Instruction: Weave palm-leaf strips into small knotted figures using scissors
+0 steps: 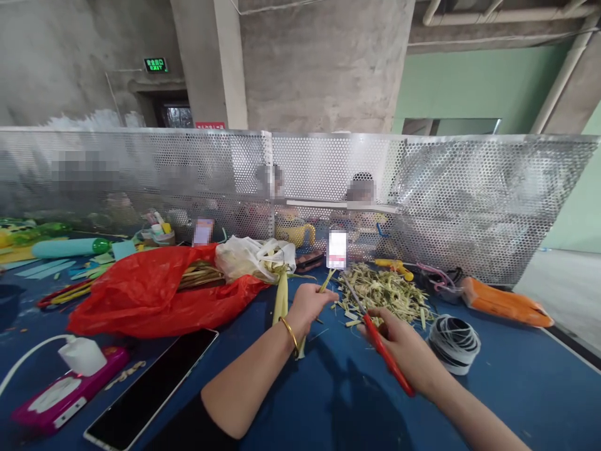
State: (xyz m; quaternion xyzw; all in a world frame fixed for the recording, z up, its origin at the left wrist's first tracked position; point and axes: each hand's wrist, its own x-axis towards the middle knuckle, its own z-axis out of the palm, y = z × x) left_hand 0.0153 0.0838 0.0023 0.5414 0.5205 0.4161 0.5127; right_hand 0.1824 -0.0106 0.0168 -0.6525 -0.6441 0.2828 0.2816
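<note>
My left hand (307, 308), with a gold bangle at the wrist, is closed on a thin pale-green husk strip (325, 281) that sticks up past the fingertips. My right hand (399, 341) grips red-handled scissors (385, 356), their metal blades pointing up and left toward that strip. Blades and strip look slightly apart. A long, wide piece of husk (280, 297) runs down behind my left hand and wrist. Just beyond the scissors lies a heap of cut husk scraps (385, 291).
Left are a red plastic bag (141, 285) of dry strips, a white bag (251, 254), a phone (154, 388) and a purple power strip (70, 391). Right are a twine roll (454, 343) and an orange packet (504, 302). A perforated metal screen (323, 166) stands behind; people sit beyond.
</note>
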